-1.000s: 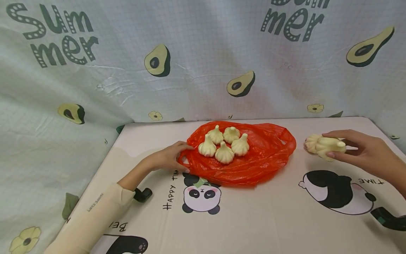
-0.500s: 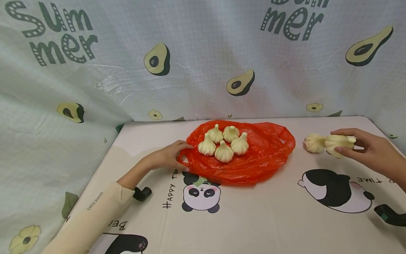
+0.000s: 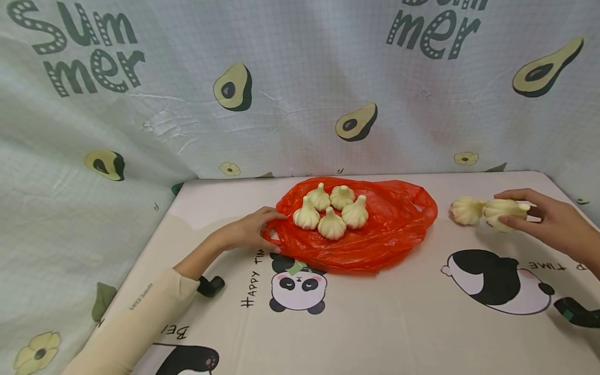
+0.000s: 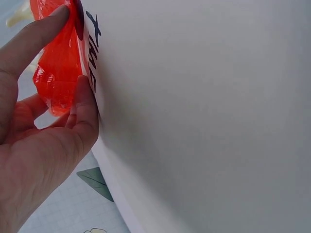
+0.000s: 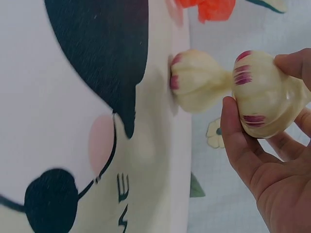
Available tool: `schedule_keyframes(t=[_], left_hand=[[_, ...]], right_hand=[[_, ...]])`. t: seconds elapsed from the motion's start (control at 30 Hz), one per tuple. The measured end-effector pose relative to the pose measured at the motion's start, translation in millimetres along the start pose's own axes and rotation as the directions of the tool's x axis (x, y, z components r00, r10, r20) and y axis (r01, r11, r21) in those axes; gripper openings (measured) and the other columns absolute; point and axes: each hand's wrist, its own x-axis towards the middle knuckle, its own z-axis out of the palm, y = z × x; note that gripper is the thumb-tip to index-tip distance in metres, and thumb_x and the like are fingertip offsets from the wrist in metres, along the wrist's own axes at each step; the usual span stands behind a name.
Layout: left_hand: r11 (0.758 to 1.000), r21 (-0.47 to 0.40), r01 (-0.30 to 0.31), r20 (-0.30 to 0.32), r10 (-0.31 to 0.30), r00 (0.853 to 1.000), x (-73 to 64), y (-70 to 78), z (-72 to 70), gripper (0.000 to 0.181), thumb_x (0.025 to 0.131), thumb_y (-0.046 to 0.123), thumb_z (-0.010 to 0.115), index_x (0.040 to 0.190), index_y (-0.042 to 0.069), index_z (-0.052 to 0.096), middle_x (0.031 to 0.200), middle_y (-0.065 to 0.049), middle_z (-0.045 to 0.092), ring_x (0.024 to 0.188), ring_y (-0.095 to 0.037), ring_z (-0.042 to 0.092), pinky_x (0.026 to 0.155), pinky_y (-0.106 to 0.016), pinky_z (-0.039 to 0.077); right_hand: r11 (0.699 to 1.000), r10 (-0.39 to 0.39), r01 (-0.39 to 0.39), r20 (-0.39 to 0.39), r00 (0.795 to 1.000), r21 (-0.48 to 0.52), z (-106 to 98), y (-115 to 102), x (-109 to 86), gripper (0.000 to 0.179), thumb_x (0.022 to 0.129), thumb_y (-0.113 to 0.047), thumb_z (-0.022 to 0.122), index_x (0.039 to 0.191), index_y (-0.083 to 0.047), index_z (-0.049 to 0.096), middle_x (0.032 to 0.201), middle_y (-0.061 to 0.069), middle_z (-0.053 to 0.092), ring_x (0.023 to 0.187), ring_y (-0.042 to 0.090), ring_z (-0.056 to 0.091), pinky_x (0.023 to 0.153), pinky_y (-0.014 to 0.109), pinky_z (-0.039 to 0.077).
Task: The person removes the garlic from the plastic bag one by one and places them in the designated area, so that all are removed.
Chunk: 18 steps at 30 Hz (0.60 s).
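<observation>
In the head view my right hand (image 3: 546, 219), at the right side of the table, grips a garlic bulb (image 3: 503, 214) between thumb and fingers. The bulb's purple-streaked base (image 5: 248, 92) shows in the right wrist view. Just left of it lies a second garlic bulb (image 3: 466, 211) on the table. A red plastic bag (image 3: 389, 234) is spread flat in the middle, with several garlic bulbs (image 3: 332, 225) grouped on its left half. My left hand (image 3: 255, 229) rests at the bag's left end, thumb and fingers spread apart and touching its edge.
The pale table cover (image 3: 365, 323) carries printed pandas and lettering. A hanging cloth (image 3: 290, 146) with avocado prints stands behind and at the sides. Dark camera mounts show at the left wrist (image 3: 211, 286) and the right wrist (image 3: 576, 312).
My right hand has moved a little to the right with its garlic bulb, bringing the second bulb fully into view. The left hand and the bag have stayed in place.
</observation>
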Motion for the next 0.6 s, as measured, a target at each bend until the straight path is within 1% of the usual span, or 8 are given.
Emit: schedule_keyframes(t=[0.03, 0.1, 0.13, 0.17, 0.2, 0.27, 0.37, 0.6], left_hand=[[1.000, 0.000, 0.000, -0.001, 0.000, 1.000, -0.3, 0.3, -0.1, 0.078, 0.082, 0.025, 0.085, 0.150, 0.018, 0.048, 0.156, -0.013, 0.034, 0.141, -0.036, 0.037, 0.108, -0.055, 0.046], [1.000, -0.002, 0.000, 0.000, 0.000, 1.000, -0.5, 0.6, -0.3, 0.078, 0.082, 0.025, 0.085, 0.150, 0.018, 0.048, 0.156, -0.013, 0.034, 0.141, -0.036, 0.037, 0.108, -0.055, 0.045], [1.000, -0.003, 0.000, 0.001, 0.000, 1.000, -0.7, 0.9, -0.5, 0.078, 0.082, 0.024, 0.085, 0.150, 0.018, 0.048, 0.156, -0.013, 0.034, 0.141, -0.036, 0.037, 0.108, -0.055, 0.045], [1.000, -0.003, 0.000, 0.002, 0.000, 1.000, -0.6, 0.8, -0.4, 0.078, 0.082, 0.024, 0.085, 0.150, 0.017, 0.048, 0.156, -0.014, 0.033, 0.141, -0.036, 0.037, 0.108, -0.055, 0.045], [1.000, -0.003, -0.001, 0.003, 0.001, 1.000, -0.4, 0.7, -0.4, 0.078, 0.082, 0.024, 0.085, 0.150, 0.017, 0.048, 0.156, -0.014, 0.033, 0.142, -0.037, 0.037, 0.108, -0.055, 0.046], [1.000, -0.001, -0.003, 0.002, 0.003, 1.000, 0.3, 0.3, -0.3, 0.078, 0.082, 0.025, 0.086, 0.150, 0.018, 0.048, 0.157, -0.014, 0.033, 0.142, -0.037, 0.036, 0.107, -0.055, 0.046], [1.000, 0.001, -0.004, 0.000, 0.004, 1.000, 0.5, -0.3, -0.2, 0.078, 0.082, 0.025, 0.086, 0.150, 0.018, 0.048, 0.157, -0.014, 0.033, 0.142, -0.037, 0.036, 0.108, -0.055, 0.046], [1.000, 0.001, -0.004, 0.002, 0.004, 1.000, -0.1, -0.3, -0.7, 0.079, 0.082, 0.026, 0.086, 0.150, 0.018, 0.048, 0.157, -0.014, 0.033, 0.142, -0.037, 0.036, 0.108, -0.055, 0.045]], right_hand=[[1.000, 0.000, 0.000, 0.008, 1.000, 0.005, 0.1, 1.6, 0.4, 0.055, 0.096, -0.032, 0.072, 0.140, -0.008, 0.049, 0.144, 0.027, 0.043, 0.112, 0.062, 0.051, 0.064, 0.018, 0.042], [1.000, 0.006, -0.006, 0.007, 1.000, 0.000, 1.5, 4.7, 1.0, 0.055, 0.097, -0.033, 0.071, 0.140, -0.008, 0.049, 0.144, 0.027, 0.043, 0.113, 0.061, 0.051, 0.065, 0.024, 0.051], [1.000, 0.008, -0.009, 0.015, 1.000, 0.003, 2.0, 6.4, 1.3, 0.056, 0.097, -0.033, 0.071, 0.141, -0.007, 0.049, 0.145, 0.029, 0.043, 0.114, 0.062, 0.050, 0.068, 0.033, 0.055], [1.000, 0.012, -0.012, 0.024, 1.000, 0.002, 2.4, 8.3, 1.8, 0.057, 0.097, -0.034, 0.070, 0.142, -0.006, 0.048, 0.146, 0.031, 0.042, 0.114, 0.063, 0.049, 0.072, 0.044, 0.058], [1.000, 0.016, -0.016, 0.033, 0.999, 0.001, 2.7, 10.1, 2.8, 0.058, 0.098, -0.034, 0.069, 0.142, -0.006, 0.047, 0.147, 0.032, 0.041, 0.115, 0.065, 0.048, 0.076, 0.054, 0.057], [1.000, 0.025, -0.024, 0.048, 0.999, -0.012, 3.0, 13.3, 5.2, 0.059, 0.098, -0.037, 0.068, 0.143, -0.005, 0.046, 0.148, 0.034, 0.040, 0.116, 0.067, 0.047, 0.083, 0.073, 0.048], [0.999, 0.035, -0.033, 0.076, 0.996, -0.030, 1.8, 17.8, 10.3, 0.061, 0.098, -0.040, 0.067, 0.145, -0.006, 0.046, 0.150, 0.035, 0.037, 0.118, 0.068, 0.047, 0.088, 0.076, 0.043], [0.998, 0.049, -0.044, 0.128, 0.991, -0.042, -0.7, 23.6, 20.5, 0.062, 0.097, -0.044, 0.067, 0.145, -0.009, 0.047, 0.150, 0.034, 0.037, 0.121, 0.065, 0.049, 0.087, 0.074, 0.044]])
